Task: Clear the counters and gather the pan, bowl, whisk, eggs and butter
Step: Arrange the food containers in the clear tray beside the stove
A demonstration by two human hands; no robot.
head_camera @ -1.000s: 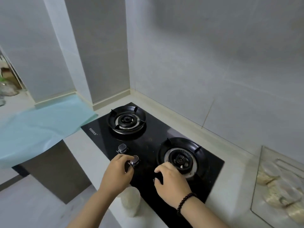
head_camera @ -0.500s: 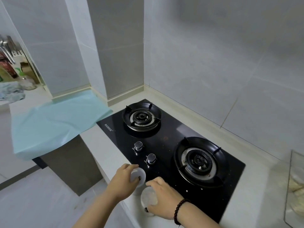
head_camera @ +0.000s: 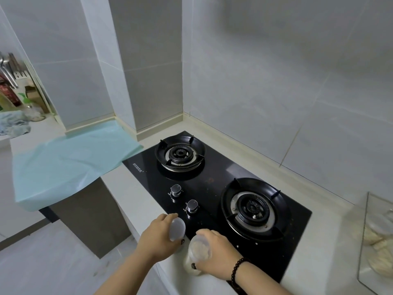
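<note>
Clearing step. Left hand (head_camera: pixel 158 237) grips a lid (head_camera: pixel 177 229); right hand (head_camera: pixel 217 250) grips a jar (head_camera: pixel 196 257) on the worktop (head_camera: pixel 136 201) edge, 6 o'clock of the hob (head_camera: pixel 212 188). Pan, bowl, whisk, eggs, butter: none visible. Next, probably: seat lid on jar, align first.

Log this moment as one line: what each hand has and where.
left hand: holds lid | right hand: grips open jar | place: front counter edge by stove | burners bare

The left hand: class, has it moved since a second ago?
Yes. The left hand has left the stove knob and drawn back toward the counter's front edge, now holding a translucent lid.
</note>
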